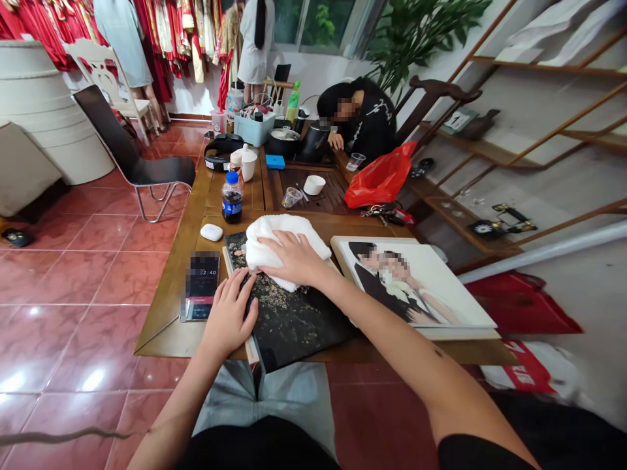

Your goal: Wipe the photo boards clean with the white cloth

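Note:
My right hand [289,258] presses down on a folded white towel [306,228], with its fingers curved over the cloth. The towel lies on the far part of a dark-covered photo album [304,329], whose cover carries pale speckles. Fingers apart, my left hand [231,316] rests along the album's left edge. Just left of that hand a phone [202,284] lies face up on the wooden table [166,329]. On the right is a second album [470,303] with a couple's photo on its white cover. The towel hides part of the dark cover.
A cola bottle [232,199], a white earbud case [211,232] and a white cup [248,163] stand beyond the phone. Farther back are a red plastic bag [385,176] and a blue basket [255,127]. Another person [369,121] leans on the table's far side.

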Available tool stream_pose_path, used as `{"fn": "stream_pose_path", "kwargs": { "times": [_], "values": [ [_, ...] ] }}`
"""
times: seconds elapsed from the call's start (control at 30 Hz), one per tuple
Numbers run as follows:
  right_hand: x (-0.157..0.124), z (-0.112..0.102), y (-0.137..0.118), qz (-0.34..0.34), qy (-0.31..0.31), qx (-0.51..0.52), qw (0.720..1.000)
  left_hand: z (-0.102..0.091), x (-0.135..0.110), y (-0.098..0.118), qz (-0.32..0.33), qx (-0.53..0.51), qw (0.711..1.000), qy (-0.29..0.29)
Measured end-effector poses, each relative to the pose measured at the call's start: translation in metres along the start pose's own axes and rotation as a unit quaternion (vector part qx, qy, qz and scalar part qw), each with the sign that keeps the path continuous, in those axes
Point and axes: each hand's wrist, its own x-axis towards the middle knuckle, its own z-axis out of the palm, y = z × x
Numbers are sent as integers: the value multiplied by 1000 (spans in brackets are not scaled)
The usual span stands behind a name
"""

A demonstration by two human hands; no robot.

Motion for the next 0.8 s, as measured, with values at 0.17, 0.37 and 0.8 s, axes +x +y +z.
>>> {"fn": "stream_pose_path", "kwargs": {
  "times": [0.17,0.37,0.8],
  "values": [
    [27,2,12,14,14,3,1000,1,-1,0,-8,-3,1000,-3],
    [20,5,32,24,28,1,999,1,0,-1,-12,-3,1000,-8],
    [-65,3,15,9,50,-2,999,1,-1,0,-13,0,1000,-7]
  ]
}}
